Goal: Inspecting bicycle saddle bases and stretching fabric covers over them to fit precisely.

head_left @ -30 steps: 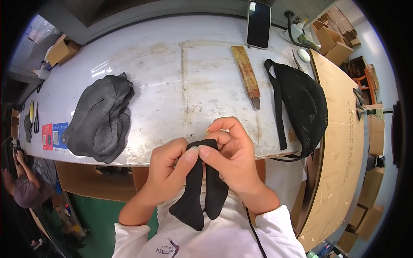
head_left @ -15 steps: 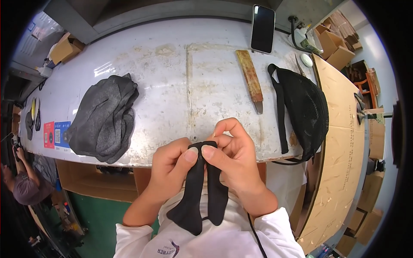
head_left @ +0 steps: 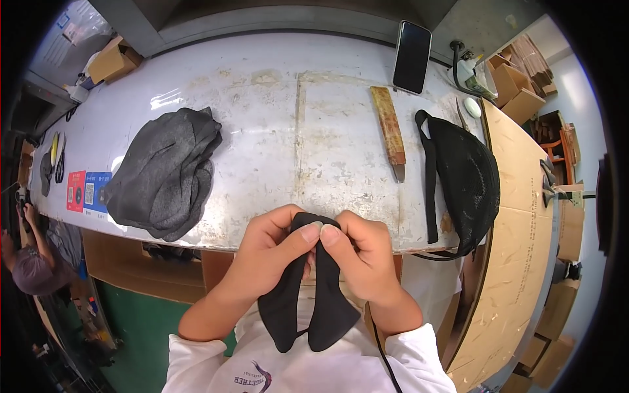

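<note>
Your left hand (head_left: 272, 252) and right hand (head_left: 360, 252) both pinch the top fold of the black fabric piece (head_left: 308, 298), held at lower centre over your lap, off the worktop (head_left: 295, 131). It may slip down if one thumb loosens, I think. At far left lie a red label (head_left: 75, 190) and a blue label (head_left: 96, 191); cardboard boxes (head_left: 113, 60) stand upper left.

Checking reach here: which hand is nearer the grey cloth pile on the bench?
Left. The left hand pinches the black fabric piece just right of the grey cloth pile; the right hand sits farther right, beyond the left hand.
</note>
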The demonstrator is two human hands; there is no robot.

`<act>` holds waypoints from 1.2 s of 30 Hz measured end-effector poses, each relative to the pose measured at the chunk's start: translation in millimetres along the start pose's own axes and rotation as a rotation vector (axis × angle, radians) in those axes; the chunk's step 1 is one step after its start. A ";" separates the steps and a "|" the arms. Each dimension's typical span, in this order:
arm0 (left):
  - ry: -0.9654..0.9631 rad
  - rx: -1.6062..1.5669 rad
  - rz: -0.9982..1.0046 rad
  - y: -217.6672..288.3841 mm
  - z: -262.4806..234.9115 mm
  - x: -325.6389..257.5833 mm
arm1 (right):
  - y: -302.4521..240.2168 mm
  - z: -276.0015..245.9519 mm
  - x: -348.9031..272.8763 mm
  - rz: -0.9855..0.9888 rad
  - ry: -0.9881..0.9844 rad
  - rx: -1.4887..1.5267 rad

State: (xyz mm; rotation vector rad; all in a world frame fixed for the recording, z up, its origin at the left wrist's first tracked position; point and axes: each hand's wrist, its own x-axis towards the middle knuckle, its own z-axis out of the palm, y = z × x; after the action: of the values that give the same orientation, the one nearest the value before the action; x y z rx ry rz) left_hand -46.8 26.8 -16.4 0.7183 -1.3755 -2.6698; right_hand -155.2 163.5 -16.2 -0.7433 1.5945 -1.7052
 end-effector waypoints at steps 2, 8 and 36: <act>-0.005 0.016 -0.002 -0.8 -0.9 -0.9 | -10.1 -6.6 -1.5 -0.110 -0.004 -0.379; 0.060 0.279 0.187 -6.1 3.1 -4.2 | -11.2 -8.2 -4.1 -0.014 -0.009 -0.138; 0.154 0.627 0.498 138.1 10.7 26.4 | 48.3 -66.6 -36.7 -0.121 0.356 -0.080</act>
State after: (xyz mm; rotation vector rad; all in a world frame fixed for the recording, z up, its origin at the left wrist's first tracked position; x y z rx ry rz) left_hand -97.1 -55.0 87.0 0.4996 -2.0358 -1.7750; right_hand -180.9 232.1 -68.6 -0.6086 1.8996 -1.9542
